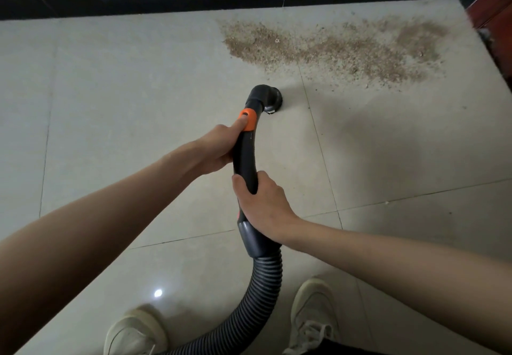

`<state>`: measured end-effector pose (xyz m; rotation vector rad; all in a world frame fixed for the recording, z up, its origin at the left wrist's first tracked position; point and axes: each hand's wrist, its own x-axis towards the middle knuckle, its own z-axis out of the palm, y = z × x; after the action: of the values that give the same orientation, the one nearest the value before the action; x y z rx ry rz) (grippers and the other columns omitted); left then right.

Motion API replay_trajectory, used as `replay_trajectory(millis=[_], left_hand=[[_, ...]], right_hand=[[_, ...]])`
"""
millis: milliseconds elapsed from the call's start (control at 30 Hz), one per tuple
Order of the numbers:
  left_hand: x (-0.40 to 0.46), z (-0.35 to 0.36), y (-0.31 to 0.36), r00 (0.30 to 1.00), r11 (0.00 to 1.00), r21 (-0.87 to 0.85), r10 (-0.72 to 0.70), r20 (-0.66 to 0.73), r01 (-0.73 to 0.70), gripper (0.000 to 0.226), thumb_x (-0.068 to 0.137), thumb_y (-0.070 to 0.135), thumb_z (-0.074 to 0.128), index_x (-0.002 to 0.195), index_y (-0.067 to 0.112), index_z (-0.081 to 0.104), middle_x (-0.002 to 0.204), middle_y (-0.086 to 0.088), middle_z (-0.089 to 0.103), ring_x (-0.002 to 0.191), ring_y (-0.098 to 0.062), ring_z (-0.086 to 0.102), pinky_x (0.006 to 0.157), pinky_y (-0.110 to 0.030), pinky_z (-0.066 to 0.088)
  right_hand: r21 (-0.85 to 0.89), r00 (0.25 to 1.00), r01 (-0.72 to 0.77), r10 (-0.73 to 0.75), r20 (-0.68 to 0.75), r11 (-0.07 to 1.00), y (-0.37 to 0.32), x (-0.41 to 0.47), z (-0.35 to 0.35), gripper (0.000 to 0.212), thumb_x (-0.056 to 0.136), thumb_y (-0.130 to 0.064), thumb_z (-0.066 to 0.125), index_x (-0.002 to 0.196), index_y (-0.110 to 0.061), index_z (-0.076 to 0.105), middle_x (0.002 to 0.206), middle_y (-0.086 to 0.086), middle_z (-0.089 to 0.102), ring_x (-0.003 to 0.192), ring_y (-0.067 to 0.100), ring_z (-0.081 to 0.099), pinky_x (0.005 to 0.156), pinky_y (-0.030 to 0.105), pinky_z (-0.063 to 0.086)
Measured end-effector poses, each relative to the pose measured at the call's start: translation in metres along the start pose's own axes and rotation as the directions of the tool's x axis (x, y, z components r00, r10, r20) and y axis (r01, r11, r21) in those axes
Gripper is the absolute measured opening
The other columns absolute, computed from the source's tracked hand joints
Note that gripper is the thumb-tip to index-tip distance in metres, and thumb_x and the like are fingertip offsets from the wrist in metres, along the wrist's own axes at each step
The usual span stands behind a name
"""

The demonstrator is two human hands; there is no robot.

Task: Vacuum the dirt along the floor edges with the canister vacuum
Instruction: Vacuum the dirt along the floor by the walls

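Both hands, left hand point(219, 146) and right hand point(263, 205), close their grip around the vacuum handle point(245, 157), steering its nozzle point(270, 98) toward dirt point(332, 46) near the floor's far edge.

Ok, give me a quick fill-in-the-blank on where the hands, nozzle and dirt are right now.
1. The left hand has its thumb on the ____ collar of the vacuum handle.
2. The right hand grips the handle just above the ribbed ____.
3. The dirt lies beyond the nozzle, toward the ____ baseboard.

Missing: orange; hose; black
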<state>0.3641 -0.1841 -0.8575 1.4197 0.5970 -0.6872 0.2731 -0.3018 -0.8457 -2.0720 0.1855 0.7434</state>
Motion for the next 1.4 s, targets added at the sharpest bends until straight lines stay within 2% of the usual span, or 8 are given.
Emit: replay_trajectory(millis=[133,300,500,633,867,1000,1267,1400], left_hand=[[0.007,-0.012,0.016,0.999,1.0,-0.023,0.012,-0.034,-0.012,0.053,0.093,0.043,0.053,0.115,-0.004,0.05,0.103,-0.013,0.059,0.09,-0.022,0.059,0.076,-0.028,0.05],[0.008,-0.032,0.033,0.996,0.996,-0.062,0.055,-0.065,-0.059,0.035,0.096,0.026,0.053,0.114,-0.005,0.052,0.091,-0.009,0.061,0.075,-0.016,0.061,0.06,-0.02,0.052],[0.002,-0.072,0.041,0.991,0.987,-0.122,0.095,-0.098,-0.106,0.028,0.096,0.026,0.054,0.096,-0.002,0.056,0.103,-0.015,0.059,0.087,-0.021,0.059,0.076,-0.025,0.051],[-0.008,-0.117,0.049,0.977,0.959,-0.205,0.169,-0.133,-0.194,0.024,0.097,0.023,0.051,0.095,0.0,0.057,0.097,-0.012,0.06,0.085,-0.019,0.06,0.074,-0.025,0.052],[-0.003,-0.181,0.035,0.912,0.911,-0.28,0.193,-0.363,-0.304,0.022,0.096,0.02,0.054,0.089,-0.001,0.057,0.091,-0.012,0.055,0.076,-0.019,0.055,0.067,-0.025,0.049],[-0.011,-0.213,0.029,0.875,0.87,-0.36,0.148,-0.461,-0.337,0.023,0.095,0.018,0.056,0.077,0.003,0.057,0.072,-0.006,0.054,0.063,-0.015,0.055,0.058,-0.023,0.048],[-0.111,-0.293,0.101,0.771,0.803,-0.406,0.1,-0.629,-0.436,0.024,0.092,0.019,0.061,0.076,0.002,0.058,0.064,-0.004,0.058,0.052,-0.011,0.061,0.051,-0.021,0.05],[-0.212,-0.34,0.151,0.715,0.743,-0.437,0.077,-0.695,-0.506,0.025,0.095,0.022,0.055,0.092,-0.003,0.06,0.069,-0.006,0.066,0.056,-0.014,0.067,0.055,-0.023,0.053]], right_hand=[[-0.01,1.0,0.03,-0.03,-0.002,1.0,-0.012,0.029,0.003,0.03,0.093,-0.053,0.043,0.082,-0.025,0.042,0.075,-0.003,0.057,0.06,0.011,0.056,0.049,0.024,0.041],[0.024,0.998,0.065,-0.064,-0.026,0.998,-0.037,0.06,0.003,0.035,0.095,-0.051,0.043,0.096,-0.017,0.048,0.087,0.002,0.059,0.07,0.015,0.057,0.054,0.026,0.04],[-0.011,0.988,0.156,-0.156,0.02,0.988,-0.064,0.072,0.023,0.036,0.094,-0.053,0.042,0.096,-0.017,0.047,0.084,-0.003,0.055,0.072,0.011,0.054,0.053,0.024,0.035],[-0.037,0.965,0.25,-0.246,0.09,0.967,-0.096,0.085,0.044,0.035,0.095,-0.052,0.042,0.094,-0.017,0.045,0.079,-0.003,0.055,0.07,0.012,0.055,0.053,0.025,0.036],[-0.069,0.941,0.279,-0.258,0.219,0.958,-0.137,0.113,0.09,0.034,0.094,-0.044,0.048,0.1,-0.011,0.049,0.096,0.012,0.067,0.088,0.03,0.064,0.081,0.04,0.052],[-0.134,0.918,0.339,-0.297,0.263,0.931,-0.164,0.121,0.113,0.032,0.094,-0.043,0.048,0.094,-0.011,0.05,0.091,0.014,0.068,0.084,0.032,0.065,0.081,0.043,0.052],[-0.115,0.784,0.498,-0.389,0.484,0.859,-0.301,0.092,0.121,0.027,0.097,-0.039,0.051,0.095,-0.012,0.05,0.098,0.018,0.067,0.091,0.036,0.064,0.086,0.047,0.051],[-0.097,0.721,0.552,-0.416,0.554,0.828,-0.405,0.033,0.13,0.027,0.097,-0.039,0.051,0.091,-0.013,0.052,0.09,0.016,0.068,0.087,0.035,0.065,0.086,0.047,0.051]])
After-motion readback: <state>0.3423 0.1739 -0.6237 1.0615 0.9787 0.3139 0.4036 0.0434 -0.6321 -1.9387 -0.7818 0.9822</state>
